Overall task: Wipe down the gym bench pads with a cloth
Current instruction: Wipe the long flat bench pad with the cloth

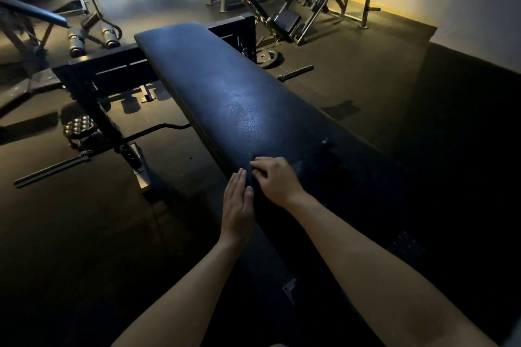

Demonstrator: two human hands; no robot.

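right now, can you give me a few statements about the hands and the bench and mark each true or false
1. The left hand lies flat with straight fingers at the left edge of the bench pad. True.
2. The right hand holds a spray bottle. False: its fingers are curled down on what looks like a dark cloth lying on the pad.
3. A weight plate lies on the floor beyond the bench. True.
4. The hands are at opposite ends of the pad. False: they are side by side at its near end.
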